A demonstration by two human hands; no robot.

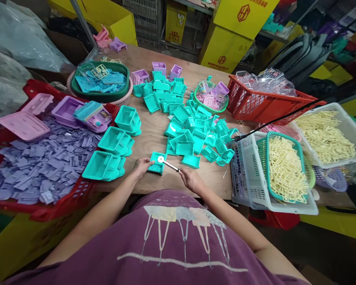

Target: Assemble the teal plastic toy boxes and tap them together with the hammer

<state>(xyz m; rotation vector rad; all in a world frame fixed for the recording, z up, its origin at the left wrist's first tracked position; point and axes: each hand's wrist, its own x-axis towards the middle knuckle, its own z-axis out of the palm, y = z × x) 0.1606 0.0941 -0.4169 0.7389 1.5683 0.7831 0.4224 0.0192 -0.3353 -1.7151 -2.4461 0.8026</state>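
My left hand (142, 166) is closed on the left edge of a teal plastic tray-like part (156, 168), which rests near the table's front edge. In my right hand (191, 180) is the dark end of a thin silver rod tool (171, 165). A white round disc (160, 159) with a small centre sits at the rod's far tip, over the teal part; I cannot tell whether it belongs to the tool. Beyond my hands lies a heap of loose teal parts (184, 148). Stacked teal tubs (99, 166) stand left of my left hand.
At left, a red basket (62, 202) holds many flat lilac pieces (47, 158). On the right are a white basket (307, 208) with cream frames (284, 170) and a red crate (255, 107) of clear plastic. A black cord (279, 116) crosses there. Yellow boxes (228, 47) stand behind.
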